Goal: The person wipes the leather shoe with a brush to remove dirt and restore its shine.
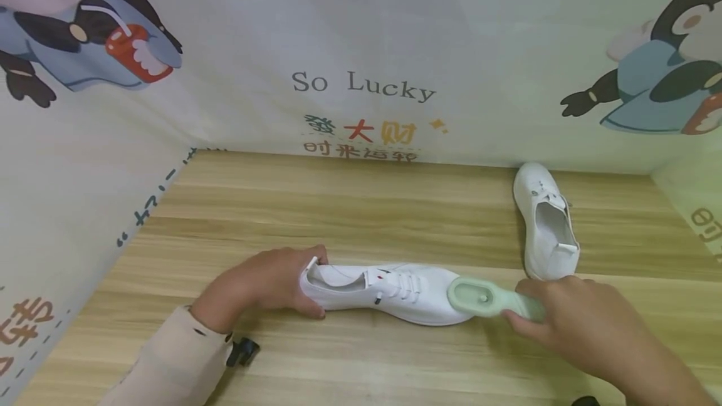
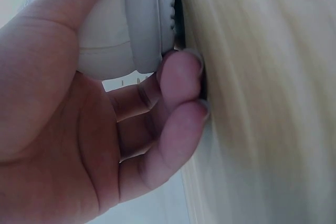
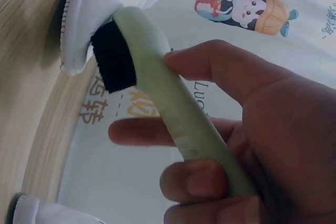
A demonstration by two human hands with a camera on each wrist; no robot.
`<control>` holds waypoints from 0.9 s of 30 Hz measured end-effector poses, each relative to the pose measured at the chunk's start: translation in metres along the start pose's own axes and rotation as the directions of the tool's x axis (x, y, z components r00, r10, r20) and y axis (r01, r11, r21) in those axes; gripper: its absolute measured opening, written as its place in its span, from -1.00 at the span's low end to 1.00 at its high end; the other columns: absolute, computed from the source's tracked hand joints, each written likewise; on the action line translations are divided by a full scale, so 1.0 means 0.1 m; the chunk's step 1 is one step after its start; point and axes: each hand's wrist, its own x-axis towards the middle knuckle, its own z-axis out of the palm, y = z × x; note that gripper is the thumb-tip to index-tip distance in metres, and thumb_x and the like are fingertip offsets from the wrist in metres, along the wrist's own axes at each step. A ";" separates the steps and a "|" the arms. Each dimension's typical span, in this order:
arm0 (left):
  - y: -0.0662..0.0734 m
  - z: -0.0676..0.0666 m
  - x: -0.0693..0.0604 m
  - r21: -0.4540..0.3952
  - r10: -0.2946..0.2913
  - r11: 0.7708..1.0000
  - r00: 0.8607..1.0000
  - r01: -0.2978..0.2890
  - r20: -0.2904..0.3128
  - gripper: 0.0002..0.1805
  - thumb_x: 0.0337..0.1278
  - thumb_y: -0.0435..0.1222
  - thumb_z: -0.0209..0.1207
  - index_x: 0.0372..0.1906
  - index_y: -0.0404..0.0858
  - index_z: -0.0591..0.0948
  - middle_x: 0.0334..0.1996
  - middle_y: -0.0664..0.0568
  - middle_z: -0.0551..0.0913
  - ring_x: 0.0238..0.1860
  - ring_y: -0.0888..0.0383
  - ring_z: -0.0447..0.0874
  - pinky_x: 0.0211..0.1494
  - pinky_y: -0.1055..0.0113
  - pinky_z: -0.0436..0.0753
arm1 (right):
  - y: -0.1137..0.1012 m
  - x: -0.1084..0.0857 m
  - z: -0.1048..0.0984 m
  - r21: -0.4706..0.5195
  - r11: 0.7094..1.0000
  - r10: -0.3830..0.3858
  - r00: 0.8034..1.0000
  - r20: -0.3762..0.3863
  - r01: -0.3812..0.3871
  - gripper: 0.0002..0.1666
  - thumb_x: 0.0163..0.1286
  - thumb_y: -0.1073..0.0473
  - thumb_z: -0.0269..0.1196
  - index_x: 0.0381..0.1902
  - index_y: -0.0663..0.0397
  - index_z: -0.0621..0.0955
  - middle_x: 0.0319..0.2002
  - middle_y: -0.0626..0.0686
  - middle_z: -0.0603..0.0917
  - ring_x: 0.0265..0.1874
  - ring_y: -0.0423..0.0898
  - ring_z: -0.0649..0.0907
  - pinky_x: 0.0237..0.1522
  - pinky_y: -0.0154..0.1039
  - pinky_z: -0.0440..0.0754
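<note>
A white lace-up shoe (image 1: 417, 299) lies lengthwise on the wood-grain surface, its toe to the right. My left hand (image 1: 287, 284) grips its heel, thumb on the near side and fingers on the far side. In the left wrist view, the shoe's heel (image 2: 105, 51) sits against the palm, and curled fingertips (image 2: 181, 77) reach down by the sole. My right hand (image 1: 581, 324) holds a pale green brush (image 1: 485, 298) by its handle. The brush's black bristles (image 3: 114, 59) face the toe of the shoe in the right wrist view; the brush head is at the toe.
A second white shoe (image 1: 549, 224) stands at the back right, toe against the printed backdrop (image 1: 479, 80). Wood-grain flooring (image 1: 338, 205) spreads around both shoes. A small black clip-like object (image 1: 244, 352) is beside the left sleeve (image 1: 175, 356).
</note>
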 end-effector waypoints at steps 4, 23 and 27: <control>0.01 -0.03 -0.01 0.000 -0.002 1.000 1.000 0.002 -0.008 -0.37 -0.35 0.06 0.57 -0.12 0.08 0.47 -0.30 0.18 0.65 -0.34 0.20 0.57 -0.27 0.22 0.54 | -0.01 0.03 0.01 0.023 0.999 -0.028 1.000 0.003 0.028 -0.67 0.23 -0.21 0.37 -0.52 -0.32 0.46 -0.72 -0.26 0.26 -0.69 -0.27 0.27 -0.62 -0.28 0.22; 0.01 -0.02 -0.01 -0.003 0.011 1.000 1.000 -0.011 0.002 -0.39 -0.33 0.05 0.56 -0.12 0.07 0.47 -0.30 0.19 0.64 -0.34 0.20 0.55 -0.27 0.24 0.53 | -0.06 0.09 0.11 0.070 0.998 -0.004 1.000 0.026 0.002 -0.72 0.33 -0.24 0.30 -0.26 -0.24 0.62 -0.64 -0.29 0.41 -0.65 -0.26 0.34 -0.58 -0.23 0.31; 0.01 0.02 0.00 0.004 0.008 1.000 1.000 -0.008 -0.002 -0.39 -0.34 0.05 0.57 -0.13 0.08 0.47 -0.31 0.19 0.64 -0.35 0.20 0.56 -0.28 0.23 0.53 | -0.06 0.07 0.13 0.068 0.998 0.006 1.000 0.023 -0.008 -0.71 0.33 -0.25 0.29 -0.24 -0.23 0.63 -0.63 -0.28 0.44 -0.65 -0.25 0.36 -0.58 -0.21 0.33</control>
